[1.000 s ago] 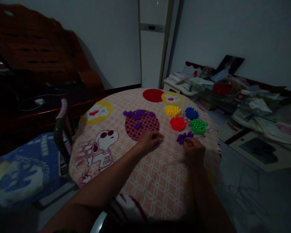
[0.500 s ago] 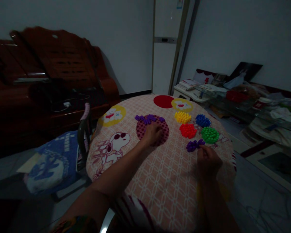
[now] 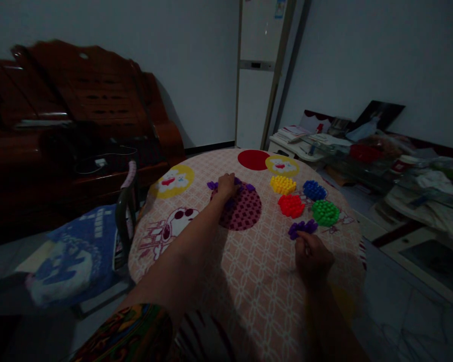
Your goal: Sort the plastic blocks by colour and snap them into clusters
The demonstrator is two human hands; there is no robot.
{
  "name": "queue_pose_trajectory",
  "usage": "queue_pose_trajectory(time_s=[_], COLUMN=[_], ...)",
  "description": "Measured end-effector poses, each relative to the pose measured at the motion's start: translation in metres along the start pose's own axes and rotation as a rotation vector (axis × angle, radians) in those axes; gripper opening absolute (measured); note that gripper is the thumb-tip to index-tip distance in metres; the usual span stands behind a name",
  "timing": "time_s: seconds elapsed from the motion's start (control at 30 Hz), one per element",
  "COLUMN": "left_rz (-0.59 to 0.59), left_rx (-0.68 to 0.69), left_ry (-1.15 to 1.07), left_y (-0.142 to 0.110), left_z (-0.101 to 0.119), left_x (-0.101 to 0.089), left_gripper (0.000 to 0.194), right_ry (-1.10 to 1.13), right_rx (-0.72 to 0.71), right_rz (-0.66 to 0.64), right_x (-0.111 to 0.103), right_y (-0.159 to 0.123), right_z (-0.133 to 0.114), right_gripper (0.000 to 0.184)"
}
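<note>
My left hand [image 3: 227, 188] reaches down onto a loose row of small purple plastic pieces [image 3: 245, 186] on the dark red checked circle of the cloth. Its fingers are curled, and their tips are hidden among the pieces. Nearer me on the right, my right hand [image 3: 314, 257] is closed in a pinch at the front edge of a purple cluster [image 3: 304, 228]; what lies between its fingertips is too small to make out. Beyond that cluster sit tight groups of similar pieces: red [image 3: 291, 205], green [image 3: 325, 213], yellow [image 3: 283, 184] and blue [image 3: 314, 190].
A patterned cloth [image 3: 256, 271] covers the round table. To the left stands a chair [image 3: 126, 216] with a blue cover, and behind it a wooden bench [image 3: 94, 95]. A cluttered glass-topped cabinet [image 3: 381, 171] runs along the right wall.
My left hand has moved forward and left, from the middle of the checked circle onto the purple row. My right hand has shifted slightly left and toward me along the purple cluster.
</note>
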State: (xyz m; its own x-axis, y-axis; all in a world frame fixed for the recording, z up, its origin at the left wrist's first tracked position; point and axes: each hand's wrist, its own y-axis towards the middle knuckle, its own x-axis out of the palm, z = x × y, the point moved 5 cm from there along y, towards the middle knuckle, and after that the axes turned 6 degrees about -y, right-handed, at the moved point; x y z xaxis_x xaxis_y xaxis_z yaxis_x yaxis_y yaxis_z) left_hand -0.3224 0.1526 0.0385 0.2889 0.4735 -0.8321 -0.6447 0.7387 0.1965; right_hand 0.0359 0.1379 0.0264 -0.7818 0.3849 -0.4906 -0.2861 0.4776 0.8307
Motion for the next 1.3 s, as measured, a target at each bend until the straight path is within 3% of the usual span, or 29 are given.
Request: queue_pose_trajectory(time_s=[0.1,0.17,0.23,0.33,0.47,0.67,0.8,1.0,1.17,1.3], left_rz=[0.062,0.015,-0.111,-0.362,-0.562,-0.571,-0.574,-0.312,-0.439,-0.446], left_rx=[0.008,0.016,0.045,0.121,0.087,0.066,0.099,0.046,-0.038,-0.038], left_ry=[-0.255,-0.502,-0.789,-1.102,-1.217,-1.19,-1.061,-1.126,-1.226,-1.216], left_y=[-0.003,-0.014,-0.033,-0.076,-0.128,-0.158,-0.163,-0.147,-0.15,-0.151], left_z=[0.003,0.007,0.016,0.04,0.064,0.078,0.08,0.067,0.066,0.062], left_x=[-0.013,-0.016,-0.013,-0.003,0.015,0.026,0.022,0.002,0.009,0.014], left_gripper=[0.027,0.021,0.02,0.025,0.038,0.047,0.05,0.051,0.053,0.054], right_ry=[0.035,0.087,0.179,0.425,0.81,1.039,1.072,1.086,1.092,0.928], right_rx=[0.007,0.035,0.113,0.366,0.73,0.916,0.92,0.891,0.831,0.733], right_rz=[-0.003,-0.022,-0.092,-0.284,-0.556,-0.82,-0.866,-0.865,-0.821,-0.775], right_x=[-0.001,0.0,0.005,0.02,0.042,0.052,0.044,0.03,0.027,0.02], right_y=[-0.001,-0.001,0.0,0.0,-0.004,-0.016,-0.021,-0.027,-0.027,-0.019], right_z=[-0.001,-0.003,-0.006,-0.013,-0.028,-0.047,-0.056,-0.068,-0.067,-0.056], right_gripper=[0.018,0.018,0.019,0.027,0.046,0.043,0.036,0.031,0.032,0.03])
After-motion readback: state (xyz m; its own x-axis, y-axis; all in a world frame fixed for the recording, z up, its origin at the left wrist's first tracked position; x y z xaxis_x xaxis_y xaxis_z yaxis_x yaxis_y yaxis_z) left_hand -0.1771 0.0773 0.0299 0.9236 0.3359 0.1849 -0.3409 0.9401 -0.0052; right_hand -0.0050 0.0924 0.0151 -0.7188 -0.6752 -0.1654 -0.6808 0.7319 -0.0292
